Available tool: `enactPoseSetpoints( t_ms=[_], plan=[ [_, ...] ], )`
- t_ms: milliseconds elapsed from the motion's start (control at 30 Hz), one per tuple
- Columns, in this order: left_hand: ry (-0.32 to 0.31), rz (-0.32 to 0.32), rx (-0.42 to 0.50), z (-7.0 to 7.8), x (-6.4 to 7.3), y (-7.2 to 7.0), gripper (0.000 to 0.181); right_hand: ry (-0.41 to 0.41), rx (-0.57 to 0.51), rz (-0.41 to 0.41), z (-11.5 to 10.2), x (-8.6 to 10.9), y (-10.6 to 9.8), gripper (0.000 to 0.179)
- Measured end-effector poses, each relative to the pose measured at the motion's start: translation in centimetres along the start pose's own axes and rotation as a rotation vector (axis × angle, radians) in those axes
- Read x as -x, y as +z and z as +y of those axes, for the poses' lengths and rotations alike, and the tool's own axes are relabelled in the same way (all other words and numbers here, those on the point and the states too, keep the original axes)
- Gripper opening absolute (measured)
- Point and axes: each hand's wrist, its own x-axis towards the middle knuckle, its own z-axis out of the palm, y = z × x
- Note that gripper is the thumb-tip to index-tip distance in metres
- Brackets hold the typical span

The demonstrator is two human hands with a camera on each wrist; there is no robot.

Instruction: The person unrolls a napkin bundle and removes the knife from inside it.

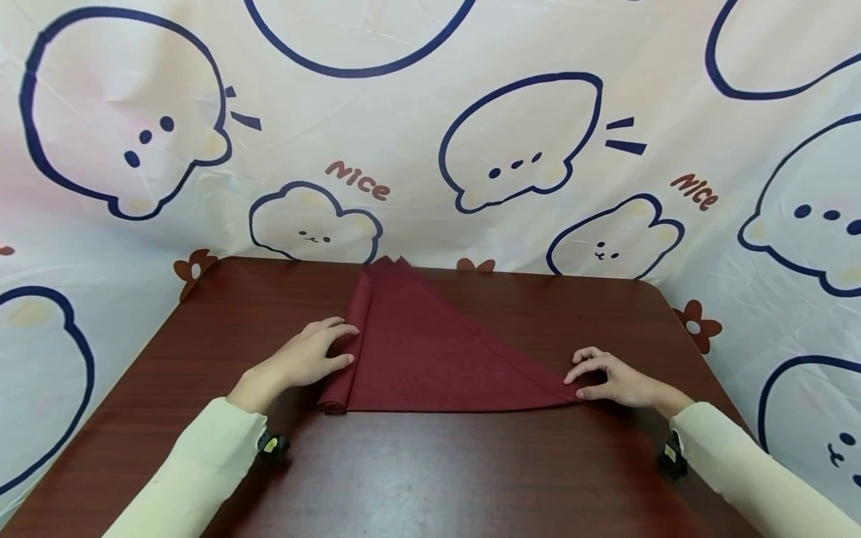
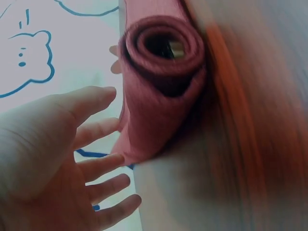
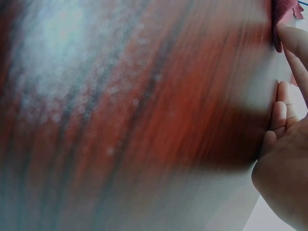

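Note:
A dark red cloth [image 1: 430,359] lies on the table, rolled into a tube along its left side and spread to a pointed corner at the right. In the left wrist view the roll [image 2: 161,91] shows its coiled end. Beside that roll is my left hand [image 1: 306,355], fingers spread and relaxed, with the fingertips at its left face; firm contact cannot be told. My right hand [image 1: 619,381] pinches the right corner of the cloth between thumb and forefinger. The right wrist view catches only a bit of the cloth corner [image 3: 283,17] by the fingertips.
The brown wood-grain table [image 1: 444,471] reaches back to a white curtain [image 1: 417,134] printed with cartoon figures, which also hangs along both sides. The cloth's far tip reaches the table's back edge.

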Motion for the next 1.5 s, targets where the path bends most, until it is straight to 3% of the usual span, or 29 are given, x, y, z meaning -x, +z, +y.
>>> enactPoseSetpoints(
  t_ms=[133, 267, 533, 800, 1500],
  plan=[
    [0.038, 0.007, -0.010, 0.9, -0.7, 0.5, 0.049, 0.000, -0.003, 0.005, 0.0, 0.2, -0.1, 0.016],
    [0.027, -0.043, -0.053, 1.6, -1.1, 1.2, 0.056, -0.006, 0.001, 0.009, 0.1, 0.2, 0.0, 0.016],
    [0.011, -0.062, -0.131, 0.8, -0.8, 1.8, 0.059, 0.000, 0.004, 0.008, 0.1, -0.1, 0.4, 0.016],
    [0.013, -0.036, -0.109, -0.1, -0.6, 1.8, 0.055, 0.009, 0.009, 0.006, 0.2, 0.0, 0.3, 0.017],
    [-0.031, -0.024, -0.077, -1.1, 0.2, 0.2, 0.053, 0.004, -0.003, 0.000, 0.2, -0.1, 0.0, 0.016]
  ],
)
